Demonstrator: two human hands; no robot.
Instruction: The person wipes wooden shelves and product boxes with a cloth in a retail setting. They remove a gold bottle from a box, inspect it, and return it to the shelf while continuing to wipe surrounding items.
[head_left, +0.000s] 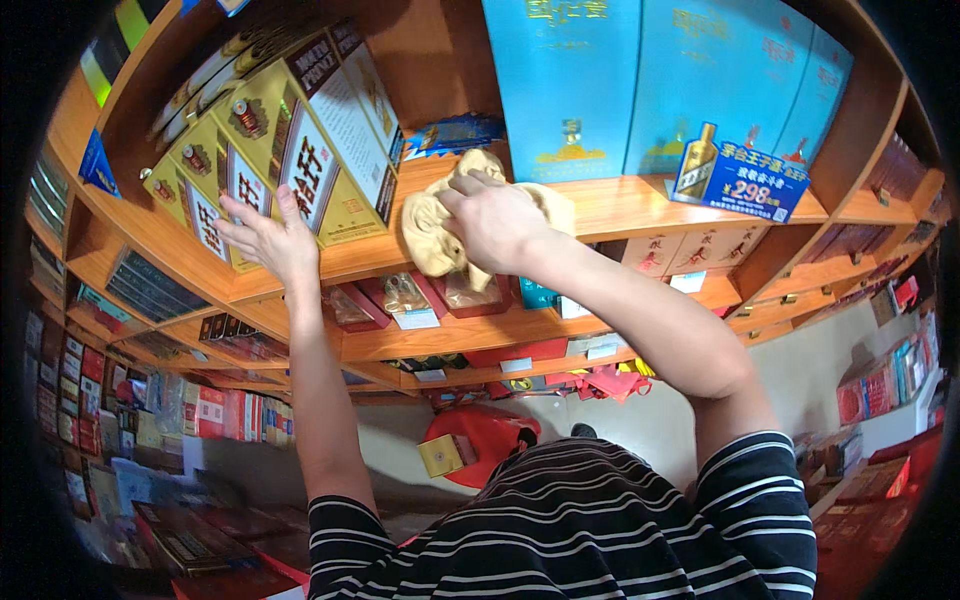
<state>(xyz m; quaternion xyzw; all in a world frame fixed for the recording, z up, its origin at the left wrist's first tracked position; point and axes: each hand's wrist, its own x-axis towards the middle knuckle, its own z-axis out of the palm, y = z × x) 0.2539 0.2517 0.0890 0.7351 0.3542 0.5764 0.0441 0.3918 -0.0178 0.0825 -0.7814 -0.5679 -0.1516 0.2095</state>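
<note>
My right hand (495, 217) presses a bunched pale-yellow cloth (426, 232) onto the wooden shelf (360, 255), its fingers bent into the folds. Part of the cloth hangs over the shelf's front edge. Fingers spread, my left hand (277, 236) is at the front of a row of gold liquor boxes (259, 116) and holds nothing. Whether its fingers press on the boxes, I cannot tell. Tall light-blue boxes (566, 90) stand upright just beyond the cloth, on the right. Between the two groups of boxes, a blue jagged-edged card (457, 135) lies at the back.
A blue price card (739, 176) with a bottle picture stands before the blue boxes. Lower shelves hold red display boxes (472, 292) and pale boxes (690, 251). Below me is a red stool (487, 435) with a small gold box (442, 455) on it. Stacked goods (885, 390) line the right.
</note>
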